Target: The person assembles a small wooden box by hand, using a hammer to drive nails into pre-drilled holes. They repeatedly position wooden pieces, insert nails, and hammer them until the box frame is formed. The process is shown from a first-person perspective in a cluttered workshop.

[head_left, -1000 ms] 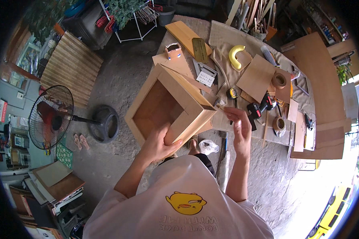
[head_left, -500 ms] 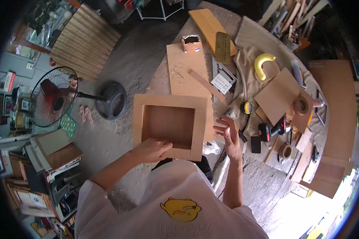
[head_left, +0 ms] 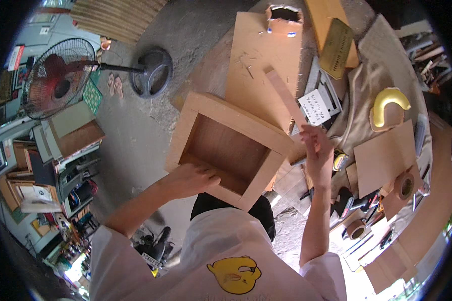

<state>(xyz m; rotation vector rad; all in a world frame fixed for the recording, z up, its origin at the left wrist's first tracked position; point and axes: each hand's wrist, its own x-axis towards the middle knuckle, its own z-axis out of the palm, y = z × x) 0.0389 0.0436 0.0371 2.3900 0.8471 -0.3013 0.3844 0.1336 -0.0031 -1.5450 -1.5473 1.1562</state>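
A tan, box-like frame (head_left: 282,142) with a recessed brown panel sits tilted in front of my body. My left hand (head_left: 196,179) grips its near left side, fingers over the inner edge and the thumb's place hidden. To the right, my right hand (head_left: 319,150) is raised with fingers partly bent and apart, nothing visible in it. Its fingertips are close to the lower end of a thin wooden strip (head_left: 285,95); whether they touch cannot be told. The strip lies on a long tan board (head_left: 261,47) that has several small nails (head_left: 247,65) on it.
An open small box (head_left: 285,22) stands at the board's far end. Rightward are a brass-coloured plate (head_left: 336,47), a white note card (head_left: 314,107), a tape measure (head_left: 340,159), a yellow curved object (head_left: 384,105) and tape rolls (head_left: 404,185). A standing fan (head_left: 60,80) is at left.
The frame has turned clockwise, its right side now lower. My right hand has moved up and to the right, toward the strip's end. The whole view has shifted.
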